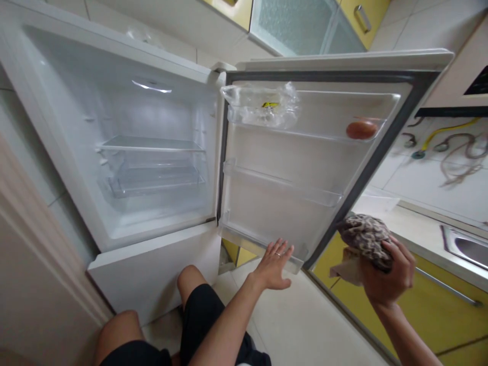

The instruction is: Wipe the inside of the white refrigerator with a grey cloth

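Clenched in the right hand (pixel 392 272) is a bunched cloth (pixel 366 239), raised near the free edge of the open fridge door (pixel 282 152). The left hand (pixel 272 267) grasps nothing, fingers spread, its forearm (pixel 232 317) stretched forward; whether it touches the lowest door shelf (pixel 242 239) I cannot tell. A plastic bag (pixel 263 113) and a reddish round item (pixel 361 130) sit in the top door shelf (pixel 324 134).

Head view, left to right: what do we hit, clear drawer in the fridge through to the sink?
Clear drawer, left hand with fingers spread, patterned cloth bunched in the right hand, metal sink.
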{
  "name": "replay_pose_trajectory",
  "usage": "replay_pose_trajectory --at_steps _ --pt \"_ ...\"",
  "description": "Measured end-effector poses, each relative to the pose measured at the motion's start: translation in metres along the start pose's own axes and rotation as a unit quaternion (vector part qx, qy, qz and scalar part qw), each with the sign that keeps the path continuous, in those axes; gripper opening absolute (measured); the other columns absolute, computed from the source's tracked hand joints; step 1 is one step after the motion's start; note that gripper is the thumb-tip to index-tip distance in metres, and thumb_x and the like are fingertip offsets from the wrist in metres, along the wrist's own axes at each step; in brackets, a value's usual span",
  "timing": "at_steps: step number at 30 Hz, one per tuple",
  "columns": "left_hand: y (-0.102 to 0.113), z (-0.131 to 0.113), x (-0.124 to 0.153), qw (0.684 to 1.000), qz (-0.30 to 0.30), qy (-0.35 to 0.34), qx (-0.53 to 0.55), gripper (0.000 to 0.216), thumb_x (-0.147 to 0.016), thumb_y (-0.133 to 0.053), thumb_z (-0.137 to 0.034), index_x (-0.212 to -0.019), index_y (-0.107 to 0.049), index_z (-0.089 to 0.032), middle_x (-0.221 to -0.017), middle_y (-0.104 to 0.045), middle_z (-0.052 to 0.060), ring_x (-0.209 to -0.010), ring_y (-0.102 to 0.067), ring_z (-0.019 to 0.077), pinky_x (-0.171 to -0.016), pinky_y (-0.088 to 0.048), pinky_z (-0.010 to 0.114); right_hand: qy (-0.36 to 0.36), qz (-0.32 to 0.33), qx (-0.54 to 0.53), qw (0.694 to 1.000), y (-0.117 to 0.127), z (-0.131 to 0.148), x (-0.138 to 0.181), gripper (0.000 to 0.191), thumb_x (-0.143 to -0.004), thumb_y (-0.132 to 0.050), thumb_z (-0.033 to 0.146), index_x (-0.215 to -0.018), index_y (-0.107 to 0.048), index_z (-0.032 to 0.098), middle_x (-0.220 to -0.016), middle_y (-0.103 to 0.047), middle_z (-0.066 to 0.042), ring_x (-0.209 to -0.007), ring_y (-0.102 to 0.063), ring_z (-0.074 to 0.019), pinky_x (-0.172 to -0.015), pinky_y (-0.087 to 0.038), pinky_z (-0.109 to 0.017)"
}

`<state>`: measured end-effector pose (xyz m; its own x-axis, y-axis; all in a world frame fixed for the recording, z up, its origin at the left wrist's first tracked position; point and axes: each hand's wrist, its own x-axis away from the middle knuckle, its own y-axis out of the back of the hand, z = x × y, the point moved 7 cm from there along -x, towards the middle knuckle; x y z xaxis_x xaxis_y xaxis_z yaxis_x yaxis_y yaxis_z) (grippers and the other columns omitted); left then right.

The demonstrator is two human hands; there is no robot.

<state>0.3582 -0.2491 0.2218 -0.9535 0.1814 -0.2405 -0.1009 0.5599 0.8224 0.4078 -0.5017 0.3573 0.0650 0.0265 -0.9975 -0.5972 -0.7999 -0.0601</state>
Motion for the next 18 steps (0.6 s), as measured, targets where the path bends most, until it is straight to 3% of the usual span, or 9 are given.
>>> replay_pose_trajectory --at_steps 3,8,14,18 --pt "0.009 0.005 0.004 0.999 -0.013 -0.004 0.042 0.103 -0.072 -0.072 -0.037 -0.161 -0.024 -0.016 -0.17 -0.025 0.014 -0.16 -0.014 0.0276 -0.132 -0.008 0.05 -0.137 0.017 -0.003 0.99 0.003 -0.005 0.045 0.051 -0.074 -0.08 0.026 -0.122 -0.068 0.016 -0.123 -0.07 -0.016 -0.114 -0.067 -0.037 -0.1 -0.051 -0.057" --pt "0.013 0.007 0.006 0.998 -0.043 0.004 0.036 0.081 -0.076 -0.071 -0.038 -0.151 -0.045 -0.023 -0.163 -0.042 0.007 -0.155 -0.031 0.0255 -0.131 -0.014 0.052 -0.324 0.123 -0.066 0.936 -0.025 0.015 0.138 0.048 -0.078 -0.074 0.036 -0.122 -0.065 0.019 -0.119 -0.069 -0.011 -0.108 -0.066 -0.0293 -0.095 -0.053 -0.045" --pt "0.007 0.004 0.003 0.998 -0.061 -0.002 0.006 0.076 -0.081 -0.069 -0.038 -0.151 -0.047 -0.02 -0.162 -0.045 0.009 -0.155 -0.03 0.0257 -0.131 -0.015 0.049 -0.481 0.022 -0.025 0.876 -0.038 0.052 0.214 0.05 -0.076 -0.076 0.03 -0.123 -0.059 0.021 -0.107 -0.064 -0.007 -0.091 -0.063 -0.0225 -0.075 -0.057 -0.034" --pt "0.004 0.003 0.003 0.997 -0.071 -0.002 -0.002 0.08 -0.079 -0.07 -0.037 -0.152 -0.044 -0.018 -0.163 -0.042 0.01 -0.156 -0.026 0.026 -0.132 -0.01 0.048 -0.534 0.026 -0.059 0.843 -0.037 0.073 0.252 0.039 -0.076 -0.075 0.026 -0.112 -0.059 0.025 -0.093 -0.066 -0.004 -0.074 -0.065 -0.0218 -0.056 -0.056 -0.032"
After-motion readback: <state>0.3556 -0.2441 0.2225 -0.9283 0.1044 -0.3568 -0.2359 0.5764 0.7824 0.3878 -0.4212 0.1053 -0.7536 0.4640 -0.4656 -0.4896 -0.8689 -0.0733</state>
